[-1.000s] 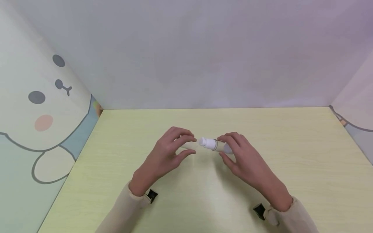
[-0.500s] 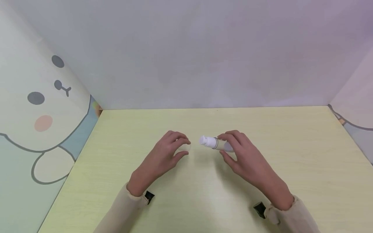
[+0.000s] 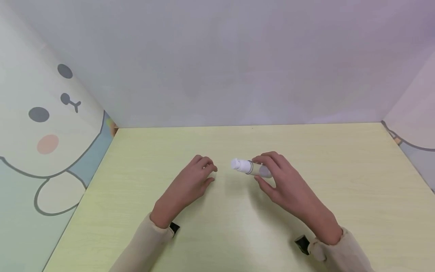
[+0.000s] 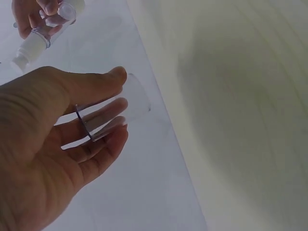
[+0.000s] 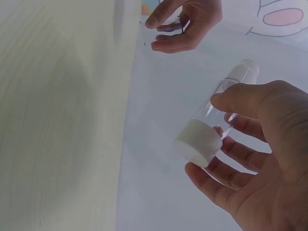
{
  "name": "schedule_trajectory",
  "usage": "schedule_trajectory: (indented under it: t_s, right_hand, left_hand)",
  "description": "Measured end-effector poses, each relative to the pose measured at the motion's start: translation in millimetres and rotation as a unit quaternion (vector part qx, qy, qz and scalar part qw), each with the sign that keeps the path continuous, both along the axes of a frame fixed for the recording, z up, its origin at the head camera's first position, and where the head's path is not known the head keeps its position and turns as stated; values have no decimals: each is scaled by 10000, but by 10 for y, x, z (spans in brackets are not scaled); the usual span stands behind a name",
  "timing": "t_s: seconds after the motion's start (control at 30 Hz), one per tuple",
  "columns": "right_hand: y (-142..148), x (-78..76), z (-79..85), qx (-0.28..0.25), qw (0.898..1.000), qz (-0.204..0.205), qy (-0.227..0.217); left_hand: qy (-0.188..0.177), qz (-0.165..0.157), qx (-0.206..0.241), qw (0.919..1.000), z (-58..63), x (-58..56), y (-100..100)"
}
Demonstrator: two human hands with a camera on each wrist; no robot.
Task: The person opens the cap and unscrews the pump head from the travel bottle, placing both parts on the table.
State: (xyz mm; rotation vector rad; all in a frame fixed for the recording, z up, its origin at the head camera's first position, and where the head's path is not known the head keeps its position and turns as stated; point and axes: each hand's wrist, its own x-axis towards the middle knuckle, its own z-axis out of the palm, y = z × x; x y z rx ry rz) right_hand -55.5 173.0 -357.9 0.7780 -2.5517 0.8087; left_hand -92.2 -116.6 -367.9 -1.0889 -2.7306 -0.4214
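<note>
My right hand (image 3: pixel 287 187) grips a small clear pump bottle (image 5: pixel 211 113) by its transparent body. White pump head (image 3: pixel 240 165) points left toward the other hand, and the white base (image 5: pixel 198 143) shows in the right wrist view. The bottle lies tilted nearly level, held above the table. My left hand (image 3: pixel 188 185) pinches a clear see-through cap (image 4: pixel 137 98) between thumb and fingers; its rimmed open end faces the palm in the left wrist view. In the head view the cap is mostly hidden by the fingers. A gap separates the two hands.
A pale wood-grain table (image 3: pixel 224 234) lies beneath both hands. Behind it rises a plain greyish-white wall panel (image 3: pixel 244 64). At the left stands a side panel (image 3: pixel 20 151) printed with a cartoon face. Small black objects (image 3: pixel 302 244) are at the sleeves.
My left hand has drawn away to the left with the clear cap, widening the gap from the pump head. The right hand keeps the bottle almost where it was.
</note>
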Motion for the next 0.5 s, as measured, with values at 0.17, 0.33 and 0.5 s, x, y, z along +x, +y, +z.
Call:
schedule_trajectory:
  t_s: [0.17,0.33,0.5]
  right_hand:
    - [1,-3,-7,-4,10000,4,-26]
    - [-1,-3,-10,16,10000,17,-42]
    - [0,5,-4,6,10000,38,-69]
  left_hand:
    - [-77,153,-235,9996,-39,-6,-6]
    - [-273,241,-379,9986,-74,-21,-8]
    - [-574,307,-429,9970,-87,-25,-12]
